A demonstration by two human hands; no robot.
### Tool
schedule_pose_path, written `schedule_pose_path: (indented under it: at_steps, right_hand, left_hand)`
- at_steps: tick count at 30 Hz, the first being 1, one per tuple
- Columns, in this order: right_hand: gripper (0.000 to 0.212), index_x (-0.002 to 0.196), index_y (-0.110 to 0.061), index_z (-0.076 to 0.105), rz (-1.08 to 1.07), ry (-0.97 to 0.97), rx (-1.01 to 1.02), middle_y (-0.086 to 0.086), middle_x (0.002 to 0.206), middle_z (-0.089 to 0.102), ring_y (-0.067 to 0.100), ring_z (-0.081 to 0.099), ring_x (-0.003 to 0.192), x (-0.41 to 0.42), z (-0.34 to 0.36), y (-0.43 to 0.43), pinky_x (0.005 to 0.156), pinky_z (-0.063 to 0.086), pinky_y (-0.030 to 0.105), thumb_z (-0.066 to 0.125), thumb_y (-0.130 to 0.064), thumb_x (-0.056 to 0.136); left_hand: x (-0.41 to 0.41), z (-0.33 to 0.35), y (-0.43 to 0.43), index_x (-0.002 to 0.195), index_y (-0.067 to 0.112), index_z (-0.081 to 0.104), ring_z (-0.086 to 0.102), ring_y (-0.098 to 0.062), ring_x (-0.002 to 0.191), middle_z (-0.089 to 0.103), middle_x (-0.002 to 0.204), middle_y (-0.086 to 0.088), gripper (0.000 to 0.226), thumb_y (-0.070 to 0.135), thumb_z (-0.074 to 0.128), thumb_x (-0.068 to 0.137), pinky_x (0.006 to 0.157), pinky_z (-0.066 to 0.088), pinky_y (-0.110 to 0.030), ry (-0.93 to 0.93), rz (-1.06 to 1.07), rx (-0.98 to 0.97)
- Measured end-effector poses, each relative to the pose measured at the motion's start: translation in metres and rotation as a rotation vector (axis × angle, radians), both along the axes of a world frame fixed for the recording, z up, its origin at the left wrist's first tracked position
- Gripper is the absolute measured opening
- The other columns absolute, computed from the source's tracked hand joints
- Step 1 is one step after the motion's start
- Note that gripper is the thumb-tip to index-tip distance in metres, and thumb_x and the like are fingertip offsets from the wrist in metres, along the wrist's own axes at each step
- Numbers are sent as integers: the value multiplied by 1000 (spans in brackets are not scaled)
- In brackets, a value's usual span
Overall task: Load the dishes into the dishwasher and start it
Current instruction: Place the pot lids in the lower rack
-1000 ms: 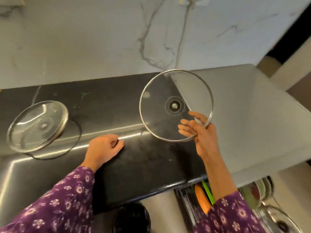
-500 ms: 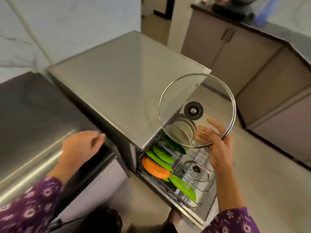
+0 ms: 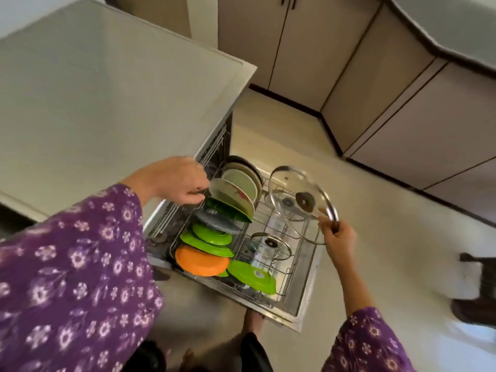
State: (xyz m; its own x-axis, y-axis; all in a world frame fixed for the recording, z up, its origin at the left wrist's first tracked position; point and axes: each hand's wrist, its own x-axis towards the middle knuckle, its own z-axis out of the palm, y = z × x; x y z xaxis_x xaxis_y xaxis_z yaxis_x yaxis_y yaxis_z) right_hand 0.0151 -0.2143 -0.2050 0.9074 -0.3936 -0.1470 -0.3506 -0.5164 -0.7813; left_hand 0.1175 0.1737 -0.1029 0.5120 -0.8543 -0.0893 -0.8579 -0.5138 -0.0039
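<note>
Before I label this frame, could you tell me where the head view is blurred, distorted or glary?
Head view: the orange plate in the rack is fairly sharp; the glass lid in the right hand is slightly smeared, with glints on its rim; the dark object at the right edge is badly blurred; wide-angle distortion bows the edges of the cabinets.

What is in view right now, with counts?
dishwasher: one, white top, left
wire rack: one, metal, pulled out
orange plate: one, rack's front left
light green plates: at least three, rack's front
dark green plate: one, mid row
grey plate: one, beside it
cream plates: about three, row's back
racked lids: two, clear glass, right side
glass lid: one, clear, held above rack
left hand: fingers curled by cream plates
right hand: pinches glass lid's rim
</note>
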Motion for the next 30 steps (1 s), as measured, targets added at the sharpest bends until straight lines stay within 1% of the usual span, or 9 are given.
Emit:
schedule_pose_path:
  at_steps: [3,7,10,13,16,20,24,28,30]
  right_hand:
    - [16,105,-18,64,166,108,-152,0,64,56,18,51,52,15,-38,-9,47,41,22,55,-11,93]
    - [38,127,-21,58,368,193,-337,4,74,61,13,53,53,42,-78,-15,51,38,17,54,-7,92]
    - [42,130,-26,55,472,269,-434,11,85,67,19,60,64,65,-103,-16,59,46,23,53,-8,92]
    - [45,133,-27,53,523,333,-506,8,87,69,19,63,69,84,-124,-17,67,51,27,51,-7,93]
    - [49,135,-29,49,566,402,-542,7,87,68,18,62,67,99,-145,-16,60,51,27,50,-7,92]
    - [50,138,-32,43,624,472,-607,3,91,68,16,63,74,109,-171,-12,55,41,21,47,-9,94]
    - [49,139,-30,43,638,510,-598,7,90,66,19,64,75,111,-193,-6,62,50,28,45,-8,95]
    - [48,137,-25,48,548,495,-506,2,80,60,14,57,65,115,-207,-14,56,45,23,49,-6,93]
    - [42,134,-20,51,510,513,-467,5,82,61,17,58,67,116,-212,-23,62,50,28,48,-7,94]
  left_hand:
    - [32,-7,-9,60,24,41,40,-7,53,43,54,12,32,44,48,84,69,36,-22,31,-30,-7]
    - [61,-18,-14,58,24,38,40,-6,53,41,53,10,33,42,52,81,69,36,-20,138,15,-67]
    - [65,-28,-11,58,27,35,40,-3,55,37,52,11,32,39,50,83,66,37,-16,207,85,-196]
    - [68,-29,-11,58,28,33,38,1,57,32,51,13,31,37,49,82,62,33,-12,204,65,-204]
    - [71,-34,-10,58,27,32,32,4,54,31,53,12,32,37,50,83,63,26,-10,172,62,-196]
    - [72,-37,-9,58,26,34,30,0,52,34,53,9,32,39,47,84,64,28,-13,147,66,-175]
    - [72,-41,-8,58,26,37,32,-6,52,36,54,7,32,40,46,85,67,25,-12,122,65,-160]
    - [72,-41,-8,59,25,35,29,-7,54,34,55,6,32,39,46,85,67,23,-11,108,73,-175]
    - [73,-40,-8,59,24,34,29,-6,54,34,54,7,32,39,46,84,66,26,-13,102,78,-177]
